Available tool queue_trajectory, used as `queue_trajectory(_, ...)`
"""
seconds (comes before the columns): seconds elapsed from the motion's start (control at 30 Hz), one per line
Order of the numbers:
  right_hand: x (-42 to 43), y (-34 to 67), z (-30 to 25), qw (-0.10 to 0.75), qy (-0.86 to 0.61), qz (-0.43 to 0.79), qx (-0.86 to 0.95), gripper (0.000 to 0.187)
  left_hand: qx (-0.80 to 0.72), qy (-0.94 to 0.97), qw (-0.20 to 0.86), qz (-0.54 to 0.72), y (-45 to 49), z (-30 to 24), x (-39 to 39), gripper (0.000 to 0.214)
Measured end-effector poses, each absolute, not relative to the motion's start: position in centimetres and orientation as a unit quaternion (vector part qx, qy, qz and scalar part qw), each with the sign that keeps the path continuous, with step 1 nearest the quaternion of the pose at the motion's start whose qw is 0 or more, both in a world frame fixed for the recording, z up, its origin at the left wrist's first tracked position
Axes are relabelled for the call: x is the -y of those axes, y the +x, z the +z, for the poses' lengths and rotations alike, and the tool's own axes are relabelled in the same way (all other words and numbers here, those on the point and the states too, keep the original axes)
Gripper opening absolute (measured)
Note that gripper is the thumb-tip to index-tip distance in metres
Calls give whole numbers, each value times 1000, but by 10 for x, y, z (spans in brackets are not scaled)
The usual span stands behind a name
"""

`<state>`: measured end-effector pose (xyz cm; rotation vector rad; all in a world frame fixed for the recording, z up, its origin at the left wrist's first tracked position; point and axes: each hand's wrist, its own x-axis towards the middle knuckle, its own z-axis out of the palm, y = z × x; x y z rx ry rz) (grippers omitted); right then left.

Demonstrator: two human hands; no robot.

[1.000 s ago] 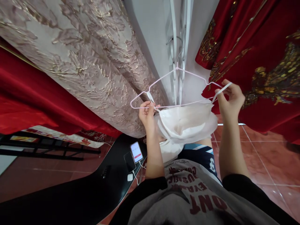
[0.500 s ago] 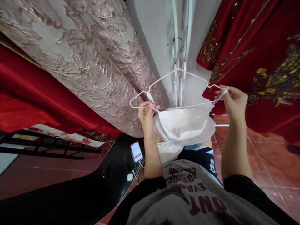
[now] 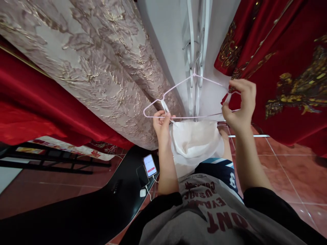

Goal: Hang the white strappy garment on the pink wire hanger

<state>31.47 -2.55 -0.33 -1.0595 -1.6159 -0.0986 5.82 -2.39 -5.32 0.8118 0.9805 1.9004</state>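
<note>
A thin pale pink clothes hanger (image 3: 178, 85) hangs upright by its metal hook in front of me. Below its bottom bar droops a white strappy garment (image 3: 195, 137), its lower part over my lap. My left hand (image 3: 162, 125) is closed at the hanger's bottom bar on the left, pinching the garment's left strap (image 3: 165, 106), which loops over the left notch. At the hanger's right end, my right hand (image 3: 241, 107) pinches the right strap (image 3: 228, 98) between thumb and fingers, close to the right notch. My right fingers partly cover that end of the hanger.
Beige brocade cloth (image 3: 102, 61) hangs on the left, and red gold-trimmed cloth (image 3: 288, 68) on the right. White metal bars (image 3: 190, 27) stand behind the hanger. A lit phone (image 3: 149, 165) with a charging cable lies on a black glossy surface (image 3: 107, 200) at lower left.
My right hand has moved left and slightly up with the right strap, from outside the hanger's right end to near its notch. The garment's right side has shifted inward. My left hand has barely moved.
</note>
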Motion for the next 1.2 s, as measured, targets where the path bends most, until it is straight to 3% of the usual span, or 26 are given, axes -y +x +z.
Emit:
queue_trajectory(0.07, 28, 300, -16, 562, -409, -8, 719, 43, -389, 328, 410, 757, 60, -55, 23, 45)
queue_trajectory(0.23, 30, 272, -48, 399, -405, 110, 815, 31, -408, 329, 396, 754, 63, -65, 20, 44)
queue_trajectory(0.37, 33, 266, -57, 427, -437, 75, 788, 27, -432, 385, 362, 731, 67, -78, 21, 30)
queue_trajectory(0.53, 36, 269, -55, 425, -448, 63, 784, 25, -518, 543, 278, 599, 68, -79, 37, 13)
queue_trajectory(0.67, 38, 272, -53, 442, -447, 73, 774, 23, -571, 581, 261, 518, 54, -55, 52, 18)
queue_trajectory(0.97, 45, 270, -49, 455, -418, 112, 778, 27, -366, 394, 448, 715, 20, -1, 29, 20)
queue_trajectory(1.2, 45, 280, -47, 439, -413, 104, 791, 28, -434, 278, 286, 808, -2, -24, 17, 19)
